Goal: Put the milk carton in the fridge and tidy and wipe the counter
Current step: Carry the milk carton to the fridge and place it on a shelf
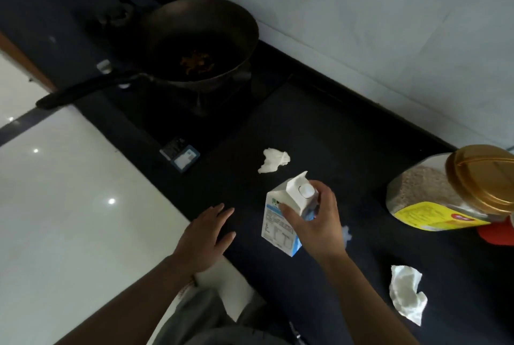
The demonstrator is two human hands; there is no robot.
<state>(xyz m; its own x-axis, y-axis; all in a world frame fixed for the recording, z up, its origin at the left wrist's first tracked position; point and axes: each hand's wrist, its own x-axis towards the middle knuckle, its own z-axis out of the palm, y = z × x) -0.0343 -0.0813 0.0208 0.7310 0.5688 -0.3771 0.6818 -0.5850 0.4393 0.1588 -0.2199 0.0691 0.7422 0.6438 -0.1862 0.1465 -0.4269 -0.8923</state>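
A white and blue milk carton (278, 222) with a white screw cap stands on the dark counter (333, 136). My right hand (317, 222) grips it near the top, thumb on one side and fingers on the other. My left hand (204, 236) lies flat with straight fingers at the counter's front edge, left of the carton. A crumpled white tissue (274, 160) lies beyond the carton. Another crumpled tissue (406, 293) lies to the right near me. A small pale scrap (346, 232) shows just behind my right hand.
A black wok (200, 41) with food bits sits on the stove at the back left, its long handle (83, 90) pointing left. A small box (180, 154) lies near the stove. A gold-lidded jar (456, 188) stands at the right, a red thing (498, 233) beside it.
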